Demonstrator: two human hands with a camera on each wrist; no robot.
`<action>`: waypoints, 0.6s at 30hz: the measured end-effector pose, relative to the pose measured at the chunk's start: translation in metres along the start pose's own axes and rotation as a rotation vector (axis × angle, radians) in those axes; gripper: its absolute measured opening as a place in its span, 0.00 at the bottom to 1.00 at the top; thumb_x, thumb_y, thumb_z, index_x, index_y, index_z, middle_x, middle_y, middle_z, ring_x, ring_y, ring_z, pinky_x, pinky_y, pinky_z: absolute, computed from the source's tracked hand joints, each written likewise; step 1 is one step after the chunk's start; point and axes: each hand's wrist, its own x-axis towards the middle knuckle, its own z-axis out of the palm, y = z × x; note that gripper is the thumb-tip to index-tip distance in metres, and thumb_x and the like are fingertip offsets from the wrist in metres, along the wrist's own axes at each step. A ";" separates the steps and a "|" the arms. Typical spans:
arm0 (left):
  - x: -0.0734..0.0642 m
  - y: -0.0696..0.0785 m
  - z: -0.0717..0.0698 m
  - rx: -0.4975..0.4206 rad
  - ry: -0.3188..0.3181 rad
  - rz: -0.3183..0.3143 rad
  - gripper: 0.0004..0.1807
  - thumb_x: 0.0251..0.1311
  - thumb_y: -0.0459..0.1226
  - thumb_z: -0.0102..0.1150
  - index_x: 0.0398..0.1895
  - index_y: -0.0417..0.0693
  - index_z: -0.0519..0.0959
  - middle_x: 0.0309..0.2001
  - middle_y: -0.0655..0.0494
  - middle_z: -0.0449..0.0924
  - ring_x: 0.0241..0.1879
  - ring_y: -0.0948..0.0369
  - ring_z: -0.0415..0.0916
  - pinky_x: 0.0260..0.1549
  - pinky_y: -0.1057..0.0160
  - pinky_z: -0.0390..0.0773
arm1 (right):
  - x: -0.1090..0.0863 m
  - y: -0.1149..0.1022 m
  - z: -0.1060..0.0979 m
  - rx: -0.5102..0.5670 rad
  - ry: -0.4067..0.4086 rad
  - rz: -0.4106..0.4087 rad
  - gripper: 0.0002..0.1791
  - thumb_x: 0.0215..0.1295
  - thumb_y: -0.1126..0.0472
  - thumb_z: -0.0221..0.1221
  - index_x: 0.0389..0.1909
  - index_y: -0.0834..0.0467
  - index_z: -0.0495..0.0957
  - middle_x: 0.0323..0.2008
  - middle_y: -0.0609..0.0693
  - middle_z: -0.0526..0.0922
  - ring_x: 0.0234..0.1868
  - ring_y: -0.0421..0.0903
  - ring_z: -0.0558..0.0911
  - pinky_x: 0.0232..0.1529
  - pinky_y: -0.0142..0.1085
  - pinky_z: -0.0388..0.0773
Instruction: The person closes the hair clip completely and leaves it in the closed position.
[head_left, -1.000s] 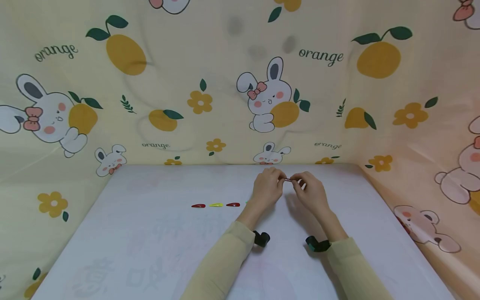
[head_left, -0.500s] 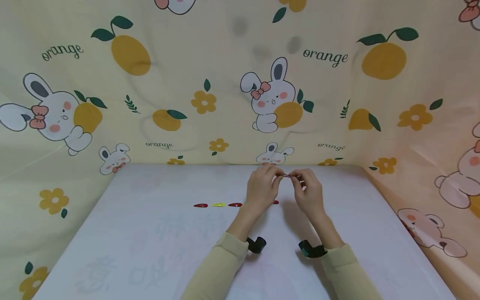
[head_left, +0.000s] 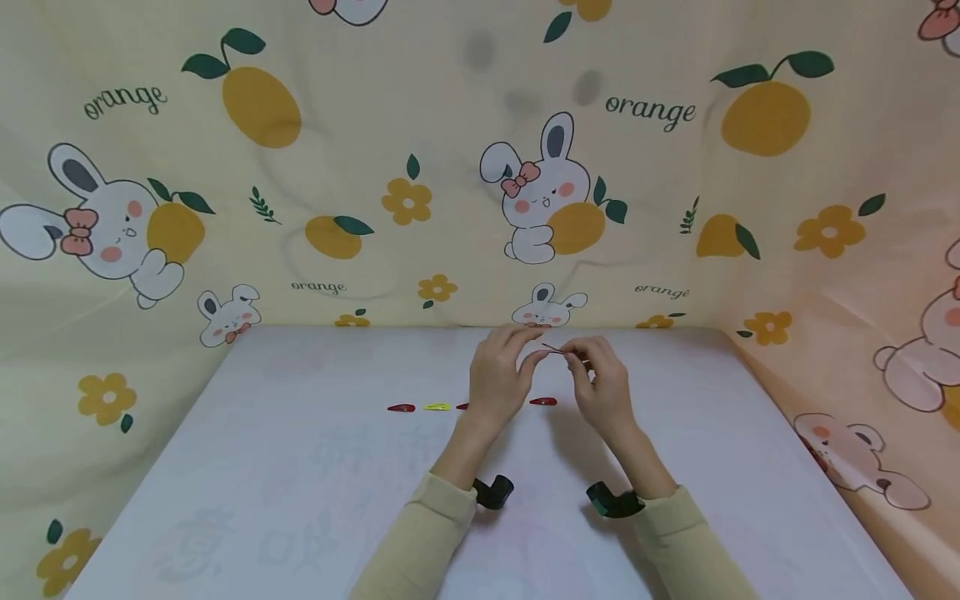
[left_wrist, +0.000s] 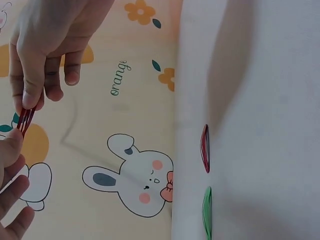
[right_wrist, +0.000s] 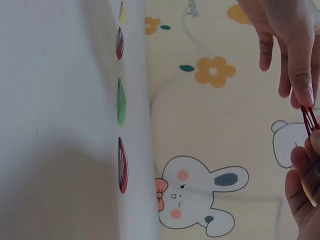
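Observation:
My right hand point(head_left: 602, 387) pinches one end of a dark red snap hair clip point(head_left: 552, 348) above the far part of the table, between thumb and forefinger. Two thin prongs of the clip stand apart in the head view. At its other end is my left hand point(head_left: 501, 379), thumb tip close to the clip and fingers spread away from the thumb. Both wrist views show the clip point(left_wrist: 26, 120) bridging the fingertips of the two hands. On the table lie a red clip point(head_left: 543, 402) and a green clip point(right_wrist: 121, 102), the green one hidden by the left hand in the head view.
Further left in the same row are a red clip point(head_left: 401, 408), a yellow clip point(head_left: 437, 407) and another red clip point(right_wrist: 120, 43), partly covered by my left hand from the head. The white table point(head_left: 300, 483) meets a cream printed cloth point(head_left: 450, 167) at its back edge.
Both hands have shifted left and slightly up with the clip. Left thumb and fingers have parted, and the clip's prongs now show separated. The red clip at the row's right end has come into view.

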 end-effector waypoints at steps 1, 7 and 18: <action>0.000 0.000 -0.001 0.001 0.000 0.006 0.16 0.63 0.39 0.73 0.54 0.48 0.87 0.52 0.55 0.85 0.56 0.57 0.80 0.45 0.58 0.81 | 0.000 -0.001 0.001 0.000 -0.003 0.001 0.11 0.64 0.81 0.62 0.41 0.66 0.82 0.38 0.53 0.82 0.33 0.48 0.81 0.39 0.19 0.74; -0.003 -0.001 -0.004 0.009 -0.018 0.024 0.10 0.68 0.36 0.68 0.50 0.48 0.89 0.50 0.56 0.87 0.53 0.56 0.81 0.48 0.57 0.81 | -0.001 -0.004 0.004 0.000 -0.026 -0.003 0.10 0.63 0.81 0.63 0.41 0.65 0.82 0.39 0.53 0.82 0.32 0.47 0.80 0.39 0.19 0.74; -0.010 -0.004 -0.004 0.002 -0.007 0.036 0.05 0.69 0.36 0.66 0.42 0.48 0.89 0.41 0.57 0.87 0.46 0.57 0.82 0.44 0.58 0.80 | -0.004 -0.007 0.008 0.024 -0.034 -0.037 0.08 0.65 0.80 0.62 0.40 0.66 0.82 0.38 0.56 0.82 0.33 0.48 0.80 0.39 0.21 0.74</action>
